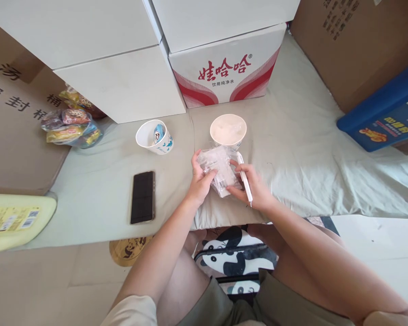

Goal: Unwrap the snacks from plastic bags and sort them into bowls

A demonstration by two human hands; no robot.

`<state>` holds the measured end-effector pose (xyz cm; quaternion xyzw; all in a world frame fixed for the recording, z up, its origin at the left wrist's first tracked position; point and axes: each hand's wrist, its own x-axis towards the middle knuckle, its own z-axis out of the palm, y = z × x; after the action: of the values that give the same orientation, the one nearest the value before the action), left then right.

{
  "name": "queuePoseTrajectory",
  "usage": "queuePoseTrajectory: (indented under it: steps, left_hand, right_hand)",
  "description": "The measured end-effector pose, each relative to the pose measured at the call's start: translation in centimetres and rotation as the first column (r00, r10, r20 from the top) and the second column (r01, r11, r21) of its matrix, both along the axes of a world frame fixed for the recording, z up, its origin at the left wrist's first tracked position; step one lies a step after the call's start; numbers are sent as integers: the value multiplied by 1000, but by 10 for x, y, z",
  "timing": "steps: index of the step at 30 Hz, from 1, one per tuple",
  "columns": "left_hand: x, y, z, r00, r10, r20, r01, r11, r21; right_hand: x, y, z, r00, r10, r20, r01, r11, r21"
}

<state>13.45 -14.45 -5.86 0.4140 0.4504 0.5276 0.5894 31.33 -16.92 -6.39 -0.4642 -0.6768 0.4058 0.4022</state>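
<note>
A crinkled clear plastic packet (221, 164) with white contents and a barcode label is held between both hands, just above the cloth. My left hand (201, 183) grips its left side, with the thumb pressed across the front. My right hand (255, 188) is closed around a slim white pen (245, 179) whose thin tip points down toward me, while its fingers also touch the packet's right side. Directly behind the packet stands a white paper bowl (228, 129) with clear plastic in it. To the left, a paper cup (154, 137) holds a blue wrapped item.
A dark phone (143, 198) lies left of my hands on the cloth-covered surface (177, 194). White drawers (122, 86) and a red-and-white carton (226, 68) stand behind. Snack bags (73, 127) sit at left, a blue package (384, 111) at right. The surface's front edge is near my knees.
</note>
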Motion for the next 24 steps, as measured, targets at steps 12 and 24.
queuePoseTrajectory:
  steps: [12,24]
  left_hand:
    - [1,3,2,997,18,81,-2,983,-185]
    - [10,0,20,976,-55,209,106,964,-242]
  right_hand:
    - [2,0,8,954,-294,60,251,891,379]
    - [2,0,10,983,-159,96,148,982,114]
